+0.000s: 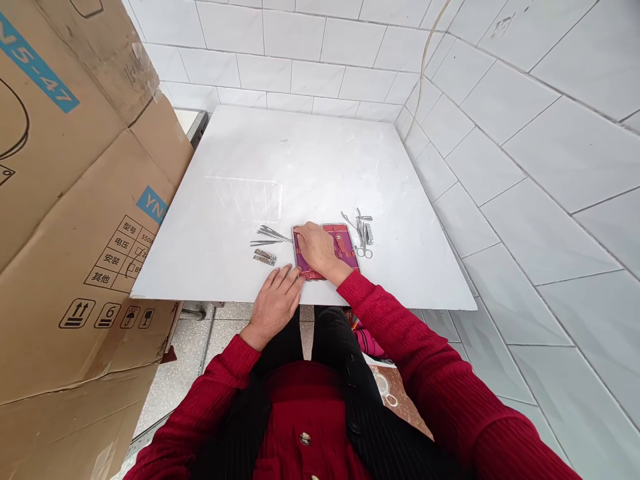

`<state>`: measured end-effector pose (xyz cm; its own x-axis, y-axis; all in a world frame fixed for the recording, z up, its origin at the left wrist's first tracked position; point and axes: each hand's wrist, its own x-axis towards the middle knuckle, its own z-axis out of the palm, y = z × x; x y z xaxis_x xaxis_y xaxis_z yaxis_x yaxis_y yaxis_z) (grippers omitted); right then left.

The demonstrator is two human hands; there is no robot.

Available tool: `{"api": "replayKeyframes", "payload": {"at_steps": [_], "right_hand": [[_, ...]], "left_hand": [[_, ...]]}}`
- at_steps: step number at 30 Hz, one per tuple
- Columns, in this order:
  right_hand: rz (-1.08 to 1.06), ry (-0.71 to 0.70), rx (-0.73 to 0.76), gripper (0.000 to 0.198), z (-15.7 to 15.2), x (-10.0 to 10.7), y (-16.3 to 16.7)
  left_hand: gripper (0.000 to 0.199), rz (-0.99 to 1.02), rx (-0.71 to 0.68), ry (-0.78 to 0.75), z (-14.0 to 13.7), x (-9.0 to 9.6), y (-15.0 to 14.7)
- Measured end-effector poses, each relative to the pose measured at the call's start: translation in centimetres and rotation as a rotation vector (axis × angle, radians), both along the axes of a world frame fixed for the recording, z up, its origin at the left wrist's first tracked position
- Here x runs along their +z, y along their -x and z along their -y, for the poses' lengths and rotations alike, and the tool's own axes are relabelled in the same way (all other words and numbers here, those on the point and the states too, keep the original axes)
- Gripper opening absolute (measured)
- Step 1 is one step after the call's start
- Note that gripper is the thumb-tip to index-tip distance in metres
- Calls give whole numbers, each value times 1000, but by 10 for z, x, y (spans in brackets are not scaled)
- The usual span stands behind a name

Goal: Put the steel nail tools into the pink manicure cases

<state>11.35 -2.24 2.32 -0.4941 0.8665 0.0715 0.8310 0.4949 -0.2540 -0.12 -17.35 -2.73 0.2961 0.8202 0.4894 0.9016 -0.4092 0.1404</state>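
A manicure case (342, 233) lies spread open on the white table, with a purple and red lining and a few slots and straps. Over its left half, my right hand (316, 248) is closed with the fingers curled down; the fingertips, and whatever they grip, are hidden. My left hand (277, 298) rests at the table's front edge, fingers stretched out and reaching the case's lower left corner. Left of the case lie several slim metal tools (273, 235) and nail clippers (265, 257). To the right are small scissors (364, 251) and other metal grooming tools (369, 233).
A tall cardboard box (90, 200) stands along the table's left side. White tiled walls (505, 153) border the back and right. A pale cable (424, 70) runs down the corner. The white table (320, 160) extends beyond the case.
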Motion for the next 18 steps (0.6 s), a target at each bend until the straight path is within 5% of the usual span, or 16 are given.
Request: {"api": "replayKeyframes", "payload": {"at_steps": [13, 18], "right_hand": [[27, -7, 61, 31, 8, 23, -2], [33, 43, 230, 26, 9, 31, 17]], "left_hand": [[33, 5, 14, -18, 2, -2, -1], [32, 5, 16, -17, 2, -2, -1]]}}
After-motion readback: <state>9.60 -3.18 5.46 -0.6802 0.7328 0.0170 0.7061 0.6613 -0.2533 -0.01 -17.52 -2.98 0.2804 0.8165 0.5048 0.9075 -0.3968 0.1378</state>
